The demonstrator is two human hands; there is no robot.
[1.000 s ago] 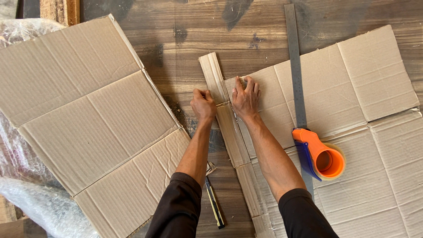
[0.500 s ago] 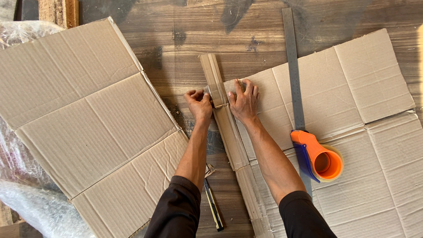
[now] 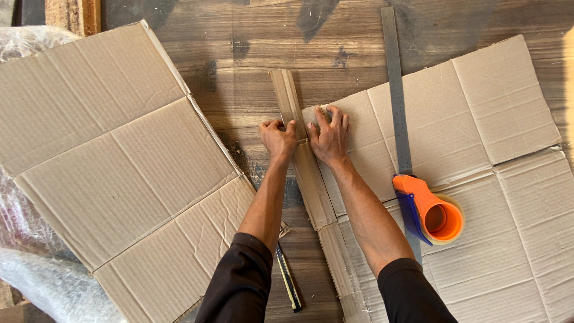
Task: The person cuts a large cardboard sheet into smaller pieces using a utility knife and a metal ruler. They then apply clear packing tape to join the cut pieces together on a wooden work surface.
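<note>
Head view, left hand [image 3: 277,139] fingers curled and right hand [image 3: 329,136] fingers spread flat, pressing long folded corrugated cardboard strip [image 3: 302,152], worn wooden table [image 3: 251,72]

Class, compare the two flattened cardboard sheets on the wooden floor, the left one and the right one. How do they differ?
The left cardboard sheet lies bare and untouched; the right cardboard sheet carries a metal ruler and an orange tape dispenser, and the right hand presses its edge. Both are brown, creased and flat.

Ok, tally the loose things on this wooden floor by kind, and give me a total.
Flattened cardboard sheets: 2, one on the left, one on the right
Folded cardboard strip, under both hands: 1
Metal ruler: 1
Orange tape dispenser: 1
Utility knife: 1
Bubble wrap: 1
Total: 7
</note>
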